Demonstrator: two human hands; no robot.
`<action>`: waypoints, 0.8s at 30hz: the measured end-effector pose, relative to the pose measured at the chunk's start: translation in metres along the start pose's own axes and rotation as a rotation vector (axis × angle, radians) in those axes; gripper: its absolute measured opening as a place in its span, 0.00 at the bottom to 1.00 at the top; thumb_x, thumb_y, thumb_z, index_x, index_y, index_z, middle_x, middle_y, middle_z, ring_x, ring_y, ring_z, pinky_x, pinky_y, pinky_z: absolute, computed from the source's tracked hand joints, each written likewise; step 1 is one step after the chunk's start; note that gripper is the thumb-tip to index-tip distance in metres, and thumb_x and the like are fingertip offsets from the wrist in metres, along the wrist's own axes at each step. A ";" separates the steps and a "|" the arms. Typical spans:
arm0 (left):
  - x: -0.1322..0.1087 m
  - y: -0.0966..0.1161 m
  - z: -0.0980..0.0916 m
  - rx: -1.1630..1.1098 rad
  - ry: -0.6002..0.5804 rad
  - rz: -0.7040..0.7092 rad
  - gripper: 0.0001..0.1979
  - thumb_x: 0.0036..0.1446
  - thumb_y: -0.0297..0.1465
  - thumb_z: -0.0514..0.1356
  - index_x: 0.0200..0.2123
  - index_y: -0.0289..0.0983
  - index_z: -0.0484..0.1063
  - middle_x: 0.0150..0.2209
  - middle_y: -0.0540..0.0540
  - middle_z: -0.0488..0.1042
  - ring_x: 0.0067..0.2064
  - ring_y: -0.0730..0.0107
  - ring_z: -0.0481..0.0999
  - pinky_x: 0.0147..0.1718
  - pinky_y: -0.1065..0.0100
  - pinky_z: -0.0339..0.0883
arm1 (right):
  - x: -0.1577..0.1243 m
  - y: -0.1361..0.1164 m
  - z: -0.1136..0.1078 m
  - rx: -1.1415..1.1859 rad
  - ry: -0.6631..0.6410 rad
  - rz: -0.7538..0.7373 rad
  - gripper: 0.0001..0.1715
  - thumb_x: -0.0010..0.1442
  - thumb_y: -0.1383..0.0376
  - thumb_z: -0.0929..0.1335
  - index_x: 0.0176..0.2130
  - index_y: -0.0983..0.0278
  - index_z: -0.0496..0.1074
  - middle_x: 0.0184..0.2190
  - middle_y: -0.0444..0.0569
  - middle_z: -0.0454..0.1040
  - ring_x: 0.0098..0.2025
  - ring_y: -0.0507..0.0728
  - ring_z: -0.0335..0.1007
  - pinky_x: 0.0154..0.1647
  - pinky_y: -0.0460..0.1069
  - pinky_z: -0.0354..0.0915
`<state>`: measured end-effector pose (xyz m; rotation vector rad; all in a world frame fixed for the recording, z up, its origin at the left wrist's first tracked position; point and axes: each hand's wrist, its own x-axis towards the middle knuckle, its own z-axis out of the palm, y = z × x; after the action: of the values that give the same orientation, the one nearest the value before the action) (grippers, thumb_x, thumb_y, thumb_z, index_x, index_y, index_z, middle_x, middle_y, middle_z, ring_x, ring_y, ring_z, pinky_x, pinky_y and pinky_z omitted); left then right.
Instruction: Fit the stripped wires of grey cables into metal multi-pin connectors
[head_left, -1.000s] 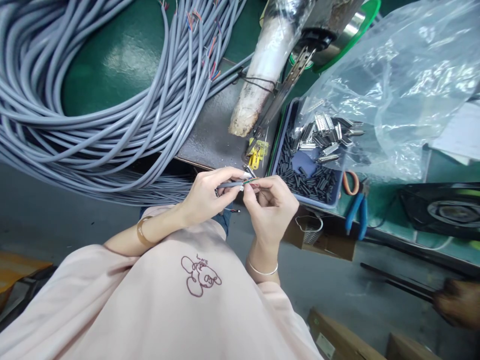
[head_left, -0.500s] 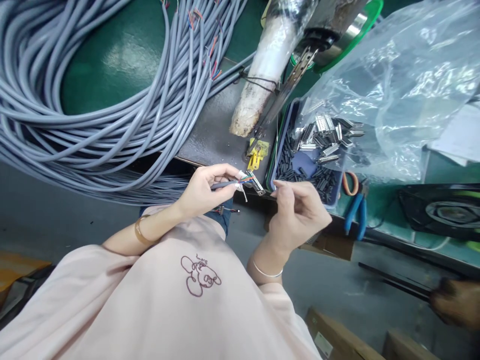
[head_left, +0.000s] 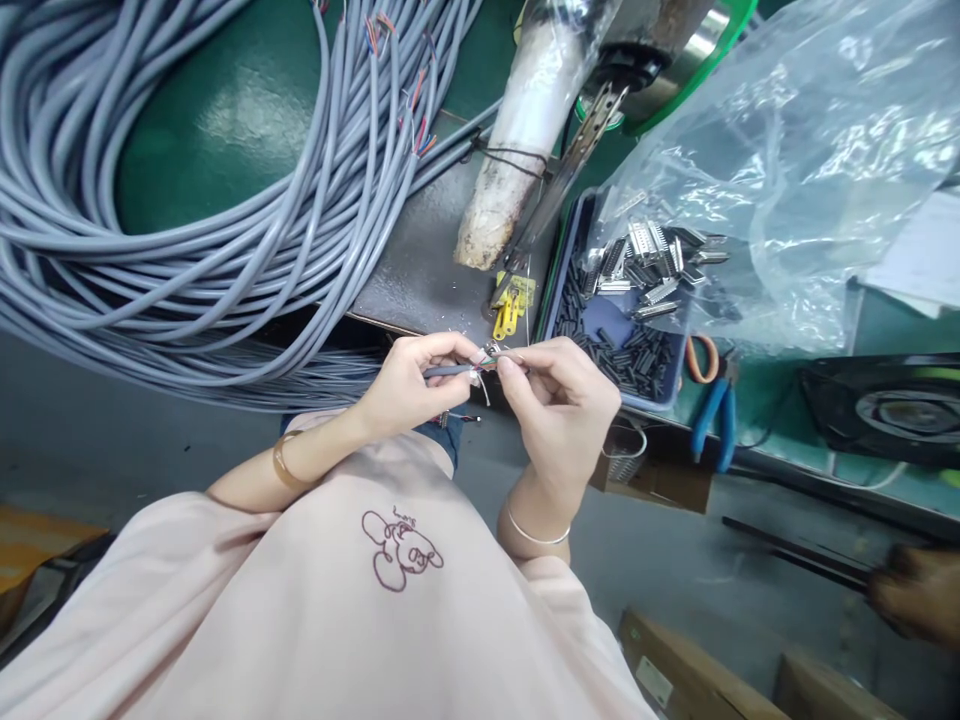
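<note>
My left hand (head_left: 411,378) pinches the end of a grey cable (head_left: 447,371), whose thin coloured wires (head_left: 486,364) fan out past the fingertips. A small metal connector (head_left: 491,349) shows at those wires, partly covered by my fingers. My right hand (head_left: 559,400) has thumb and forefinger pressed together at the wires, right beside my left fingertips. Just above the hands, a yellow clip-like piece (head_left: 510,312) lies on the dark plate (head_left: 420,265).
Bundled grey cables (head_left: 225,235) cover the left. A blue tray (head_left: 549,290) holds connectors (head_left: 649,260) and small black pieces (head_left: 637,362), partly under a plastic bag (head_left: 780,170). Blue-handled pliers (head_left: 714,420) lie right. A soldering tool (head_left: 570,165) points down above the hands.
My right hand has moved left, from beside the tray to the wires at my left fingertips. The connector is now more hidden. My left hand stays nearly still, holding the cable.
</note>
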<state>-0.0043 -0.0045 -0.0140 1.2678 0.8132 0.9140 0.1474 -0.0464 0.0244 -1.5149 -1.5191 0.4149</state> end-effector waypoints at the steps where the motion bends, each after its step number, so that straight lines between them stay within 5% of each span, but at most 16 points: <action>1: 0.000 0.000 0.000 0.006 0.001 -0.003 0.04 0.49 0.27 0.62 0.31 0.36 0.76 0.23 0.51 0.71 0.25 0.76 0.69 0.25 0.74 0.66 | 0.000 0.001 0.000 -0.013 -0.004 -0.005 0.06 0.60 0.69 0.71 0.31 0.61 0.78 0.27 0.42 0.76 0.24 0.48 0.64 0.25 0.46 0.62; 11: 0.003 0.007 0.000 -0.135 -0.024 -0.002 0.10 0.54 0.34 0.67 0.27 0.36 0.70 0.28 0.50 0.74 0.29 0.77 0.71 0.31 0.75 0.70 | -0.001 -0.003 -0.001 -0.064 -0.065 -0.061 0.09 0.59 0.72 0.69 0.28 0.62 0.72 0.25 0.39 0.71 0.22 0.46 0.57 0.22 0.45 0.54; 15: 0.005 0.007 -0.005 -0.234 -0.064 -0.074 0.14 0.52 0.37 0.70 0.29 0.36 0.69 0.25 0.53 0.71 0.24 0.81 0.67 0.25 0.76 0.67 | -0.008 0.003 -0.004 -0.010 0.063 -0.036 0.07 0.64 0.67 0.69 0.33 0.60 0.76 0.23 0.38 0.69 0.19 0.47 0.56 0.19 0.45 0.52; 19: 0.007 0.005 -0.010 -0.383 -0.128 -0.207 0.18 0.48 0.38 0.74 0.28 0.36 0.68 0.22 0.56 0.68 0.19 0.84 0.63 0.19 0.77 0.60 | -0.009 0.005 -0.010 -0.304 -0.019 -0.295 0.11 0.66 0.64 0.71 0.48 0.56 0.79 0.21 0.37 0.70 0.19 0.46 0.57 0.22 0.45 0.54; 24: 0.010 0.006 -0.011 -0.501 -0.234 -0.307 0.21 0.45 0.40 0.76 0.27 0.36 0.68 0.20 0.55 0.70 0.18 0.84 0.61 0.17 0.77 0.55 | -0.007 0.002 -0.007 -0.349 -0.118 -0.408 0.04 0.66 0.67 0.71 0.40 0.58 0.78 0.23 0.39 0.74 0.22 0.47 0.62 0.24 0.46 0.56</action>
<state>-0.0108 0.0091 -0.0094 0.7666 0.5282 0.6506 0.1529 -0.0547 0.0244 -1.4029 -2.0189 -0.0027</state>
